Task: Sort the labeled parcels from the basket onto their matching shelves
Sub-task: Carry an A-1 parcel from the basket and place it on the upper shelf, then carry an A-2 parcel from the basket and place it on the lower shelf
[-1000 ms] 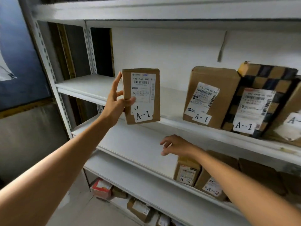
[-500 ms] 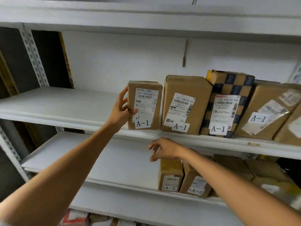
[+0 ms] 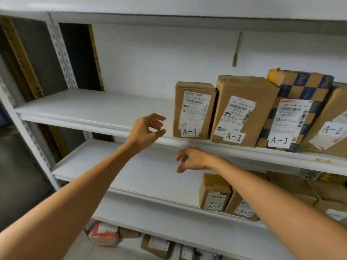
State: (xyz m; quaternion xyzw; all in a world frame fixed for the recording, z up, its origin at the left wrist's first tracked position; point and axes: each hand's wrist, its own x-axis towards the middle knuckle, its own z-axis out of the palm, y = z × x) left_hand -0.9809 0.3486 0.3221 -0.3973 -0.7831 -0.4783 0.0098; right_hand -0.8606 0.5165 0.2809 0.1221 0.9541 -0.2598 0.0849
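Our left hand [image 3: 148, 131] hangs at the front edge of the A-1 shelf [image 3: 90, 113], thumb and fingers loosely curled, spread from one another and holding nothing. It is just beside the narrow brown parcel [image 3: 194, 109], but a strip of white shows between the fingertips and the box, so the two do not touch. That parcel stands upright at the front edge of the shelf with its white A-1 slip facing us, leftmost in a row of four. Its right side is against, or very nearly against, the wider brown parcel [image 3: 242, 111], which leans a little. Next come the checked parcel [image 3: 308, 87] in blue and tan and the end parcel [image 3: 338, 102], cut off by the right border; each carries an A-1 slip. Our right hand [image 3: 193, 159] hovers lower, just under the front edge of the same shelf and over the middle shelf [image 3: 131, 171], palm down, fingers drooping in a loose curl and gripping nothing. The two hands are apart, the left one higher and further left. Below our right forearm, at the front edge of the middle shelf, the first A-2 parcel [image 3: 214, 188] stands upright with the second A-2 parcel [image 3: 242, 211] tilted beside it. On the lowest level a red-and-white parcel [image 3: 105, 233] lies among blurred boxes.
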